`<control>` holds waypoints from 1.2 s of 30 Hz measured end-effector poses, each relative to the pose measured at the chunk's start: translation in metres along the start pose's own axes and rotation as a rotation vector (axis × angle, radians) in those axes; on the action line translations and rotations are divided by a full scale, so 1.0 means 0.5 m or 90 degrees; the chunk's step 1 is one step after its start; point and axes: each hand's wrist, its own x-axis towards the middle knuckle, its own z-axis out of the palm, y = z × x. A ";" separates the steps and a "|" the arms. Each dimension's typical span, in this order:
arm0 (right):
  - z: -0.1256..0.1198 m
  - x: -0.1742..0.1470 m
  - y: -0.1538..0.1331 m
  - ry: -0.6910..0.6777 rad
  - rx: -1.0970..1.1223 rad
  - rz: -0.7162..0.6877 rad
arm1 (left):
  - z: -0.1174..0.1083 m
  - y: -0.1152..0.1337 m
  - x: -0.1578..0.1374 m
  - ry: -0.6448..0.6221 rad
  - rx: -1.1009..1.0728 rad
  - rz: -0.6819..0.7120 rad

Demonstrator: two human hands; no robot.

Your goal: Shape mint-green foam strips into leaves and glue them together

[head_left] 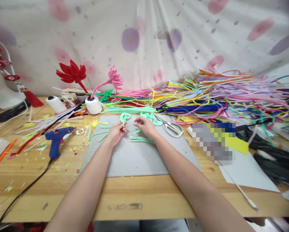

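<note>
A person is working over a gray mat (139, 161) on the table (159, 193). From the mat's middle, the left hand (117, 132) is pinching the bottom of a curly green piece (125, 116), which is showing at eleven o'clock. The right hand (146, 127) is bending its thumb and fingers close together near one o'clock; one cannot tell whether it is holding anything. More green curls (148, 115) are lying just behind it. Green fuzzy sticks (137, 139) are lying near the right wrist. Scissors (174, 129) are resting at two o'clock. A blue glue gun (54, 141) is sitting off the mat at nine o'clock. A red flower (72, 72) and a pink flower (114, 79) are standing in a white spool (93, 105) toward ten o'clock. A big pile of bright sticks (195, 93) is spreading from one to two o'clock.
</note>
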 end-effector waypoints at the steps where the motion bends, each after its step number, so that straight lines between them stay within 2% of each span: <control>1: -0.002 -0.001 -0.003 -0.003 0.040 0.022 | 0.003 -0.002 -0.003 0.007 0.023 0.005; 8: -0.003 -0.005 -0.016 -0.040 0.341 0.215 | 0.017 -0.019 -0.018 -0.031 0.053 0.020; 11: -0.014 -0.008 -0.018 -0.105 0.480 0.231 | 0.011 -0.026 -0.012 -0.041 0.055 0.001; 14: -0.024 -0.010 -0.016 -0.198 0.549 0.215 | 0.006 -0.028 -0.006 -0.049 0.055 0.007; 16: -0.025 -0.010 -0.014 -0.201 0.540 0.206 | 0.006 -0.026 -0.004 -0.051 0.058 0.018; 17: -0.023 -0.008 -0.013 -0.170 0.525 0.203 | 0.007 -0.025 -0.004 -0.054 0.064 0.022; 21: -0.008 0.001 -0.016 0.031 0.437 0.173 | 0.011 -0.026 -0.007 -0.080 0.114 0.038; 23: -0.003 0.005 -0.023 0.083 0.416 0.154 | 0.014 -0.030 -0.008 -0.091 0.140 0.050; 30: 0.010 0.006 -0.030 0.125 0.370 0.097 | 0.017 -0.046 -0.005 -0.101 0.267 0.075; 36: 0.008 0.004 -0.011 0.058 0.211 -0.011 | 0.015 -0.039 -0.006 -0.100 0.215 0.053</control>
